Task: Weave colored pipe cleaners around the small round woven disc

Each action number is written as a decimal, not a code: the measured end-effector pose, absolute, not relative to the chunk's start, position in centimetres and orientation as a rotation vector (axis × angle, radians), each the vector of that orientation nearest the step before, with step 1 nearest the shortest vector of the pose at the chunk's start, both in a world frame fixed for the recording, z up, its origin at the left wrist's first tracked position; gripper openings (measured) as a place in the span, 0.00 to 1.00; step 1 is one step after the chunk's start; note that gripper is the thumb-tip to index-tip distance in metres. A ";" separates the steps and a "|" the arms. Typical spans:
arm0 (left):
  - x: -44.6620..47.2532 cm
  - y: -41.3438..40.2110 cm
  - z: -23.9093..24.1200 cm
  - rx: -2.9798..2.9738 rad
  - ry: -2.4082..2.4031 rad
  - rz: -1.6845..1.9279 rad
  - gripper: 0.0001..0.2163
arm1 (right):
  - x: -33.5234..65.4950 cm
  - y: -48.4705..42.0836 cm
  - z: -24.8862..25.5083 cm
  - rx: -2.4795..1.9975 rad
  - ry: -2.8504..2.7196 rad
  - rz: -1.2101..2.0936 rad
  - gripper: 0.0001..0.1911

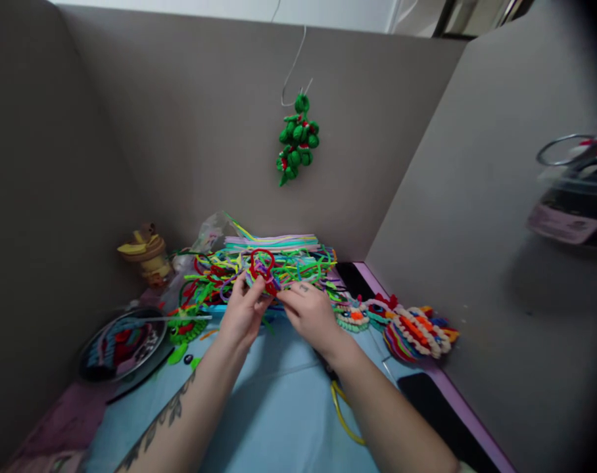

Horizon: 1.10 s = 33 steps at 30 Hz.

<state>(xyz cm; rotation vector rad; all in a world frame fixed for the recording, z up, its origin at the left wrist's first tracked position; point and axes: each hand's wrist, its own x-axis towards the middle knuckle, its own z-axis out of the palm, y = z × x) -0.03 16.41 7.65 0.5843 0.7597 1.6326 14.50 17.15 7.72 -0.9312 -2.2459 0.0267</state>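
Note:
Above the front part of the table, my left hand (244, 307) is closed around a small pipe-cleaner piece (262, 260) in red and purple, with a red loop standing up from it. My right hand (312, 314) comes in from the other side, its thumb and fingers pinched at the lower right edge of the same piece. The fingers cover part of it, so its full shape is hidden. Just behind both hands lies a tangled heap of colourful pipe cleaners (303, 268).
A dark round tray (89, 368) and a brown-yellow cup (155, 261) stand left. Striped fuzzy pieces (417, 334) and a black phone-like slab (441, 414) lie right. Yellow-handled scissors (342, 417) rest by my right forearm. A green ornament (298, 139) hangs on the grey partition (204, 118).

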 end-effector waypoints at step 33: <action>0.6 15.6 7.2 1.217 1.114 1.488 0.28 | 16.2 17.3 10.3 -0.899 -1.743 0.807 0.01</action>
